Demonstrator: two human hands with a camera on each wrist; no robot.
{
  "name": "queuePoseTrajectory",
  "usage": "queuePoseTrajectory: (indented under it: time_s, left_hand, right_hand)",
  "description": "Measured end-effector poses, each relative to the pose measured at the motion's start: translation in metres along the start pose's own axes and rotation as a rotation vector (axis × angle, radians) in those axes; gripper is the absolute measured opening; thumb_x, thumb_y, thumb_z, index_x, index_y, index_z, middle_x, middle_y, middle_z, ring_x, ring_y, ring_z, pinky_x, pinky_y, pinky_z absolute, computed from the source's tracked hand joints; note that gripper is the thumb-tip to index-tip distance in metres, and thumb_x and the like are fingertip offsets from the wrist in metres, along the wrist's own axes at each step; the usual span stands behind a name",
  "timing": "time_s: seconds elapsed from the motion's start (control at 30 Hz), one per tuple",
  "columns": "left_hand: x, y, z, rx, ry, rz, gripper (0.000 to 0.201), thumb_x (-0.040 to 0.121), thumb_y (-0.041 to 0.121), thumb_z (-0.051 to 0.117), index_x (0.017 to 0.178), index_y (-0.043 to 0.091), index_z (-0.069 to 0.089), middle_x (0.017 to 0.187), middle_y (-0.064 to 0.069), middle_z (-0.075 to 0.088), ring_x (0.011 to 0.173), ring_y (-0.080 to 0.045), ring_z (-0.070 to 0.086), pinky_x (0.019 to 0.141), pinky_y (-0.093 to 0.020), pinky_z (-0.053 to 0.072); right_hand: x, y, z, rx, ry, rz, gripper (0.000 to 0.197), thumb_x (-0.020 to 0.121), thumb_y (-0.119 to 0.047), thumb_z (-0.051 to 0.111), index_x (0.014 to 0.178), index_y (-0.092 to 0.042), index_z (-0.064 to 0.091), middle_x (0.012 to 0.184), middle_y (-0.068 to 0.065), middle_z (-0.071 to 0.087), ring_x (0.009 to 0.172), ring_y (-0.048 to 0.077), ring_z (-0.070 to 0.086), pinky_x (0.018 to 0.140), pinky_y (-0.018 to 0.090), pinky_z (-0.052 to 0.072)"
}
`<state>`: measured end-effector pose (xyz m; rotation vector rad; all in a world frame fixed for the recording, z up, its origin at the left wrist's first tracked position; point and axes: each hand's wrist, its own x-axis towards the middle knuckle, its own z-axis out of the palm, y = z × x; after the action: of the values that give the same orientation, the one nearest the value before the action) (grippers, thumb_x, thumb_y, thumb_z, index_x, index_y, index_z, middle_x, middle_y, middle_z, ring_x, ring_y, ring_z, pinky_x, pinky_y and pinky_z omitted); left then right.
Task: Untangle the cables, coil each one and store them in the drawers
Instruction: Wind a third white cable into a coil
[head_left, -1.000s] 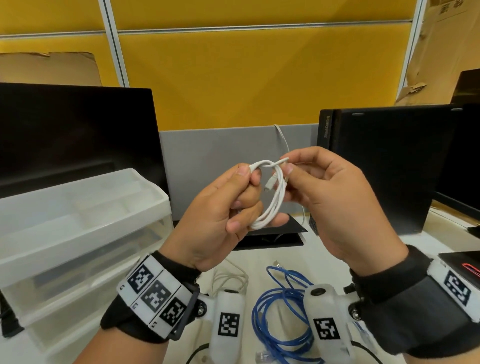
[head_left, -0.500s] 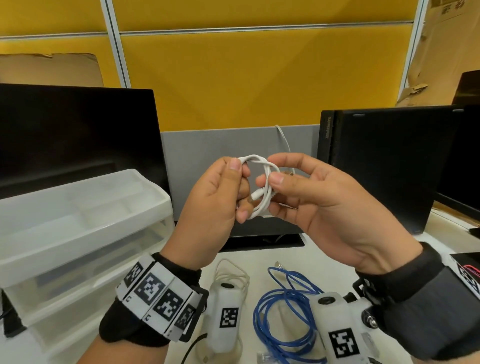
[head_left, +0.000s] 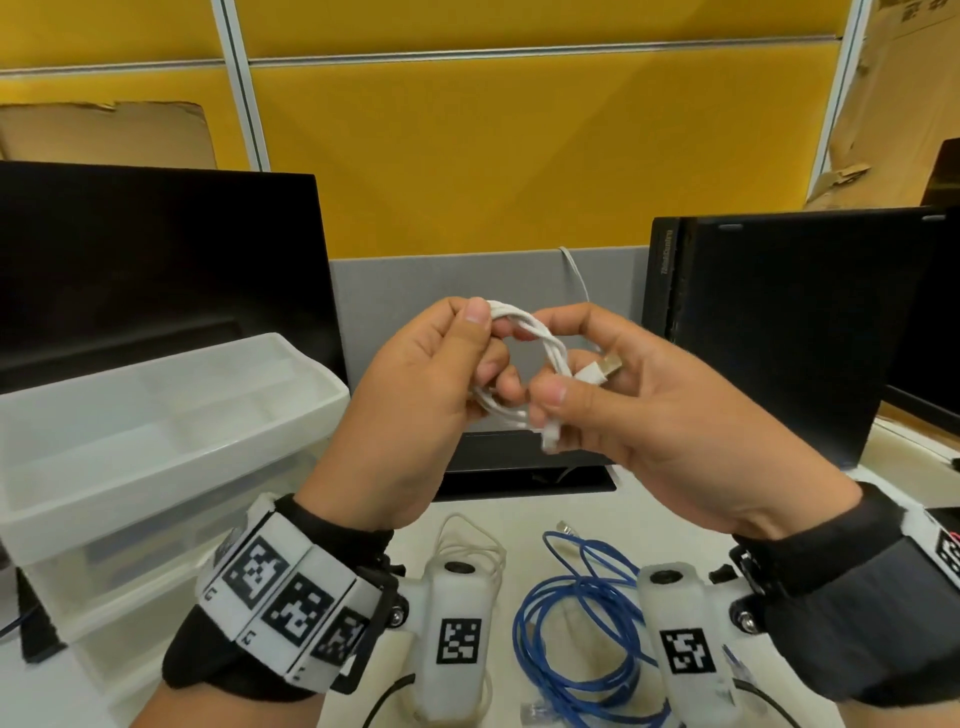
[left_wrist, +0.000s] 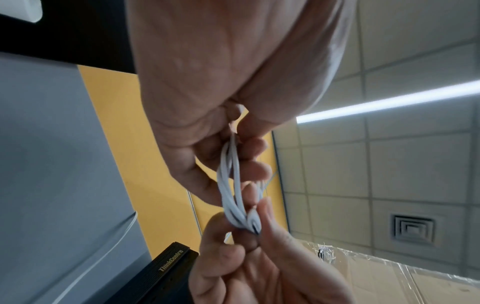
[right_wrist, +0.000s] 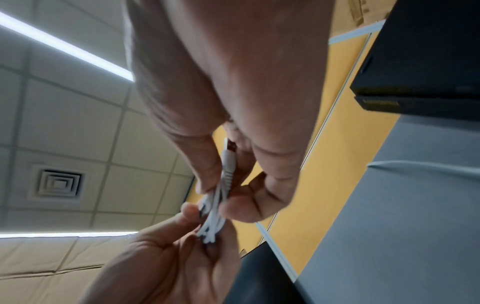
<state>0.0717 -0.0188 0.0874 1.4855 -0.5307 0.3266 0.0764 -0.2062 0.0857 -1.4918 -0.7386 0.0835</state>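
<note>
both hands curled on white cable (head_left: 524, 332) coil — left hand (head_left: 421, 410) pinching, right hand (head_left: 649, 415) too.

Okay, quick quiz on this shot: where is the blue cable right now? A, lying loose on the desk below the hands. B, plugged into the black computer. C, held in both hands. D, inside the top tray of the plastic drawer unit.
A: the blue cable lies in loose loops on the desk, while both hands hold the white USB cable.
</note>
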Motion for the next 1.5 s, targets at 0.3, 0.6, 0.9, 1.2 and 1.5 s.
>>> queuePoseTrajectory:
  time_s: [0.3, 0.6, 0.9, 1.2, 1.5]
  left_hand:
    - [-0.002, -0.003, 0.005, -0.110, -0.086, -0.094, 0.030, 0.110, 0.022, 0.040, 0.107, -0.001, 0.058, 0.074, -0.002, 0.068, 0.080, -0.017, 0.073, 0.086, -0.042, 0.063]
    - [0.002, -0.013, 0.001, -0.059, -0.009, -0.082, 0.028, 0.110, 0.022, 0.042, 0.109, 0.000, 0.060, 0.083, -0.006, 0.071, 0.093, -0.026, 0.076, 0.082, -0.039, 0.063]
    - [0.009, -0.018, -0.006, -0.159, 0.098, -0.070, 0.026, 0.108, 0.023, 0.046, 0.114, 0.006, 0.065, 0.088, -0.004, 0.066, 0.101, -0.022, 0.075, 0.085, -0.039, 0.062]
    - [0.011, -0.024, 0.018, -0.185, 0.021, -0.205, 0.023, 0.105, 0.020, 0.054, 0.114, 0.004, 0.068, 0.108, -0.005, 0.073, 0.112, -0.023, 0.073, 0.081, -0.043, 0.063]
    - [-0.032, -0.051, 0.121, 0.198, -0.311, -0.516, 0.018, 0.099, 0.020, 0.069, 0.115, 0.015, 0.064, 0.098, -0.017, 0.074, 0.087, -0.018, 0.077, 0.069, -0.040, 0.065]
  right_hand:
    - [0.003, 0.007, -0.017, -0.270, 0.108, 0.003, 0.051, 0.096, 0.006, 0.062, 0.132, -0.030, 0.055, 0.089, -0.004, 0.075, 0.069, 0.009, 0.062, 0.061, 0.021, 0.049]
    - [0.004, 0.005, -0.015, -0.285, 0.097, 0.028, 0.057, 0.100, -0.007, 0.066, 0.144, -0.037, 0.045, 0.117, 0.004, 0.075, 0.104, 0.024, 0.075, 0.091, 0.040, 0.062]
    - [0.007, 0.007, -0.017, -0.258, 0.202, 0.044, 0.057, 0.098, -0.030, 0.069, 0.148, -0.040, 0.044, 0.111, -0.002, 0.075, 0.106, 0.014, 0.074, 0.082, 0.036, 0.063]
    - [-0.014, -0.012, -0.048, -0.296, 0.153, 0.122, 0.017, 0.101, -0.011, 0.066, 0.118, -0.011, 0.070, 0.098, 0.014, 0.077, 0.085, 0.022, 0.074, 0.074, 0.032, 0.060]
    - [-0.131, -0.010, -0.124, -0.450, 0.201, 0.559, 0.011, 0.101, -0.011, 0.067, 0.111, -0.008, 0.071, 0.094, 0.017, 0.074, 0.081, 0.023, 0.068, 0.073, 0.034, 0.059]
